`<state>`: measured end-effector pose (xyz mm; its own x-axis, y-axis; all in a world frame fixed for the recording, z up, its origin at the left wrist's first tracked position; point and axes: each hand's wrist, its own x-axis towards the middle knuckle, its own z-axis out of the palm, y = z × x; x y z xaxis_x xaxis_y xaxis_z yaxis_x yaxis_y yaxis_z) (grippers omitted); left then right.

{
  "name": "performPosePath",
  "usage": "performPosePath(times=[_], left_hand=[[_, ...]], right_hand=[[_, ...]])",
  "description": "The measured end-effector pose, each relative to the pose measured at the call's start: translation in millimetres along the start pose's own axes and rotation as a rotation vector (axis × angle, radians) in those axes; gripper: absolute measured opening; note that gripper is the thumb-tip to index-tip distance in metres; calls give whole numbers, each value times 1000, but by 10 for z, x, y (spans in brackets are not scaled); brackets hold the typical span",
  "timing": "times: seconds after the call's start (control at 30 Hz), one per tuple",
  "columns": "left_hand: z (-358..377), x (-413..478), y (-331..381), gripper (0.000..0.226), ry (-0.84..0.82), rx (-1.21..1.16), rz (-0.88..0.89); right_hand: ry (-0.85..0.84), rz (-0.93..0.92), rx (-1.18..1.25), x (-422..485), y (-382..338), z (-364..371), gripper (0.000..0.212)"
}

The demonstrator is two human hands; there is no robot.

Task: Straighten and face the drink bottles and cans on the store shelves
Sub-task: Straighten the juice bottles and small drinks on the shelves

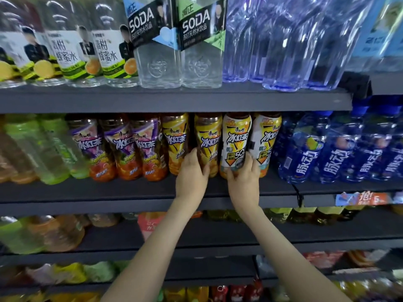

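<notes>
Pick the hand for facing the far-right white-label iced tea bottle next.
Right. The right hand grips the neighbouring white-label bottle, directly beside the far-right bottle. The left hand holds a yellow-label bottle farther left and would likely need to cross over.

Left hand (193, 171), right hand (243, 174) side by side; both curled, gripping.
</notes>
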<state>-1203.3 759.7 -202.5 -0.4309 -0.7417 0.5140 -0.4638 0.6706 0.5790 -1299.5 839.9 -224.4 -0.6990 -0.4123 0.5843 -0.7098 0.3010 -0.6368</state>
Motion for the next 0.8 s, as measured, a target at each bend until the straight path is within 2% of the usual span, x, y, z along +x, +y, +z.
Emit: performPosePath(times=[0.07, 0.13, 0.23, 0.3, 0.47, 0.67, 0.8], left_hand=[[-70, -76, -57, 50, 185, 59, 29], [-104, -111, -196, 58, 304, 126, 7], [-106, -100, -353, 83, 225, 178, -39], [-88, -110, -341, 90, 143, 173, -29], [31, -114, -267, 91, 111, 204, -32], [100, -56, -260, 96, 175, 327, -51], [42, 6, -240, 90, 205, 376, -41]], right_hand=[[63, -70, 6, -78, -63, 8, 64], [83, -144, 44, -166, -163, 37, 63], [32, -186, 102, -240, -297, 136, 68], [-4, -172, 136, -263, -348, 193, 73], [-91, -200, 142, -280, -390, 232, 83], [-186, -251, 87, -222, -429, 255, 92], [-227, -234, 20, -207, -455, 308, 99]])
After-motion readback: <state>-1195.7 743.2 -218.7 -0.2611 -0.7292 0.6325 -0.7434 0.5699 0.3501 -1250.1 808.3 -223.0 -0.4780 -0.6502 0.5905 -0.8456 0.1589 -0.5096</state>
